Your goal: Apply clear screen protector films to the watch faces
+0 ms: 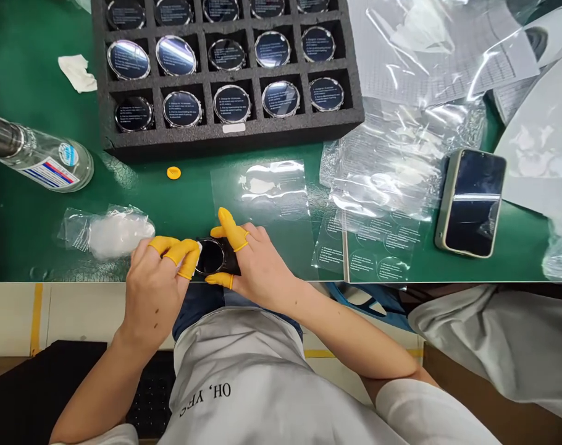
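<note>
Near the table's front edge, my right hand (265, 269) is closed around a round watch (211, 257) with a dark face and silver rim. Its thumb and fingers, in yellow finger cots, grip the watch from the right side. My left hand (154, 287), also in yellow finger cots, is pinched at the watch's left rim. A sliver of white material, apparently a wipe, shows at its fingertips, mostly hidden by the fingers. Just beyond that hand lies a white pad in a clear plastic bag (118, 233). A loose yellow finger cot (173, 173) rests farther back.
A black foam tray (179, 142) with several watches in its compartments stands at the back. On the left are a glass bottle (54, 157) and a crumpled tissue (78, 73). Clear printed films (378, 247), plastic sheets and a phone (473, 201) lie on the right.
</note>
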Demonstrator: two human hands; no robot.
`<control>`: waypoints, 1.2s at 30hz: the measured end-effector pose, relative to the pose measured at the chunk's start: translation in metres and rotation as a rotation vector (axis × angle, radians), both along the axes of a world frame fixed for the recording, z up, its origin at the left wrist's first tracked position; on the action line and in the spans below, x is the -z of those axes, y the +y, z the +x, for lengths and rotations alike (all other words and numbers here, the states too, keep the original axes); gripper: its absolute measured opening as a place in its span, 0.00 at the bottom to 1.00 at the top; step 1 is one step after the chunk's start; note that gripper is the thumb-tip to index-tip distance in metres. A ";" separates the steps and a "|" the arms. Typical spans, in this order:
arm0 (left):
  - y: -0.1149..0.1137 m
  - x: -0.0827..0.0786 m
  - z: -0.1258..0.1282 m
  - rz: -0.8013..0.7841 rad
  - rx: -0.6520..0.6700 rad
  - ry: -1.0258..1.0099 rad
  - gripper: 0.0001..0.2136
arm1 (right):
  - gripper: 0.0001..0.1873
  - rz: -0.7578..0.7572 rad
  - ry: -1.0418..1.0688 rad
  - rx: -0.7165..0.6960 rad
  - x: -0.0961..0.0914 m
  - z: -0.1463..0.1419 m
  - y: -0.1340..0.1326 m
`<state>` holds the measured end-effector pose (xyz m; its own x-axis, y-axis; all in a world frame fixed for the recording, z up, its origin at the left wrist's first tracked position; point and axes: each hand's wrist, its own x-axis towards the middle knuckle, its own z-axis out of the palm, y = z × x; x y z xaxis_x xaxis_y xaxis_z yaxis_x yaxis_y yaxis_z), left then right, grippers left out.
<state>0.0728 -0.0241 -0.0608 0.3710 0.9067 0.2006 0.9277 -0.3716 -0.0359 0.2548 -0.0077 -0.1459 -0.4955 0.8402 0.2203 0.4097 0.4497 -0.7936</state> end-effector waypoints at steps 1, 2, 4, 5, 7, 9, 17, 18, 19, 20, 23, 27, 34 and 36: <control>0.005 0.001 0.000 -0.024 0.007 -0.008 0.06 | 0.44 -0.022 -0.005 -0.005 0.000 0.000 0.000; 0.009 0.002 0.001 -0.051 0.023 -0.014 0.07 | 0.44 -0.040 -0.006 -0.006 0.000 -0.001 0.000; 0.017 0.001 0.004 -0.099 0.077 -0.015 0.07 | 0.42 -0.061 -0.002 -0.008 0.001 -0.002 0.000; 0.020 0.000 0.006 -0.119 0.113 -0.011 0.07 | 0.42 -0.062 0.003 -0.009 0.002 -0.003 0.000; 0.024 -0.002 0.010 -0.156 0.185 0.004 0.08 | 0.42 -0.055 0.016 -0.003 0.004 -0.004 0.000; 0.024 -0.003 0.013 -0.186 0.247 0.013 0.10 | 0.40 -0.048 0.025 0.007 0.004 -0.004 -0.001; 0.007 -0.006 0.004 -0.306 0.231 -0.037 0.11 | 0.33 -0.055 0.016 0.014 0.003 -0.004 -0.001; 0.005 -0.007 0.002 -0.314 0.213 -0.039 0.10 | 0.33 -0.057 0.013 0.012 0.003 -0.004 -0.001; 0.003 -0.007 0.001 -0.314 0.203 -0.040 0.09 | 0.34 -0.062 0.006 0.009 0.003 -0.004 -0.001; 0.001 -0.008 -0.001 -0.304 0.207 -0.040 0.08 | 0.34 -0.068 -0.002 0.006 0.003 -0.004 0.000; -0.002 -0.011 -0.002 -0.241 0.260 -0.019 0.08 | 0.35 -0.082 -0.028 0.000 0.002 -0.003 0.000; -0.007 -0.016 -0.007 -0.184 0.266 0.043 0.09 | 0.38 -0.082 -0.035 -0.007 0.001 -0.002 0.000; -0.009 -0.022 -0.013 -0.135 0.200 0.082 0.09 | 0.42 -0.065 -0.038 -0.012 0.002 -0.002 0.000; -0.007 -0.021 -0.014 -0.118 0.174 0.082 0.08 | 0.41 -0.053 -0.034 -0.008 0.002 -0.002 -0.001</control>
